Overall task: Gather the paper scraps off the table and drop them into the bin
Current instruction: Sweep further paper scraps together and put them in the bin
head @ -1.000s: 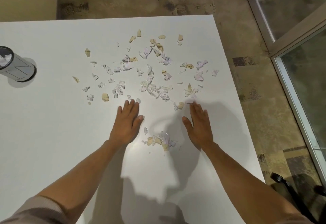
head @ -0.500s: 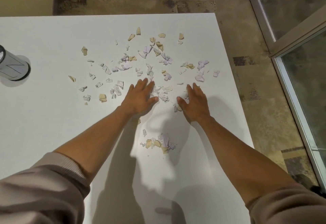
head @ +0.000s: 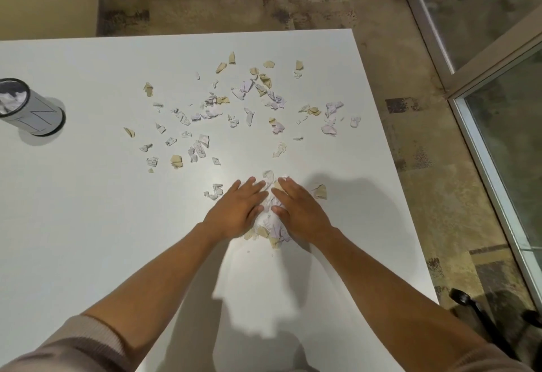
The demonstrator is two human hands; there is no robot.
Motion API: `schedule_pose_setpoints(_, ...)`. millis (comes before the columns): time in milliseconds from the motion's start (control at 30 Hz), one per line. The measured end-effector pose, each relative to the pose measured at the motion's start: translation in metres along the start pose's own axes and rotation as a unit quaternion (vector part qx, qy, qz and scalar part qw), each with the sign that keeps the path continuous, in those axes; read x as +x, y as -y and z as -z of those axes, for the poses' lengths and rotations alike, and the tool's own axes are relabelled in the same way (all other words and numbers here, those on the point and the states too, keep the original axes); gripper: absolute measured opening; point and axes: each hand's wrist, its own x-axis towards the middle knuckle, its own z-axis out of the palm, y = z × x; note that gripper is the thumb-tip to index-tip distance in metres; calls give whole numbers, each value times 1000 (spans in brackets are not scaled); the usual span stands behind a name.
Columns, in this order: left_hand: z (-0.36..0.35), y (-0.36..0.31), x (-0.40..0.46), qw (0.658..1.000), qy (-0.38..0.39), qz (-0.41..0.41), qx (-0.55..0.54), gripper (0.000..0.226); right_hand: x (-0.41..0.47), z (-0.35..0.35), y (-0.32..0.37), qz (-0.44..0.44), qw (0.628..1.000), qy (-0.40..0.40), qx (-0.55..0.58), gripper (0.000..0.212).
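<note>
Several torn paper scraps (head: 234, 113), white, lilac and tan, lie strewn over the far middle of the white table (head: 88, 239). A small heap of scraps (head: 271, 226) sits between my hands. My left hand (head: 237, 210) lies flat on the heap's left side, fingers together. My right hand (head: 299, 210) lies flat on its right side, fingertips close to the left hand's. Neither hand grips anything. The small grey bin (head: 29, 107), a cylinder with crumpled paper inside, stands at the table's far left.
The table's right edge (head: 396, 181) runs close beside my right hand, with patterned floor beyond it. A glass door (head: 498, 78) is at the right. A black chair base (head: 484, 319) shows at the lower right. A tan scrap (head: 319, 191) lies right of my hands.
Both hands have swept back toward me and together, dragging scraps from the middle of the spread into the heap near the front.
</note>
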Motion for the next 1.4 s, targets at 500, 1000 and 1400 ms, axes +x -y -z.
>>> schedule_pose_setpoints(500, -8, -28, -65, 981, -27, 173, -79, 97, -41, 30, -6, -306, 951, 43, 11, 80)
schedule_pose_setpoints(1000, -30, -47, -54, 995, 2, 95, 0, 52, -59, 9, 48, -169, 977, 124, -30, 85)
schedule_pose_setpoints(1400, -21, -59, -62, 994, -71, 88, -8, 15, -62, 12, 87, -142, 988, 50, -24, 26)
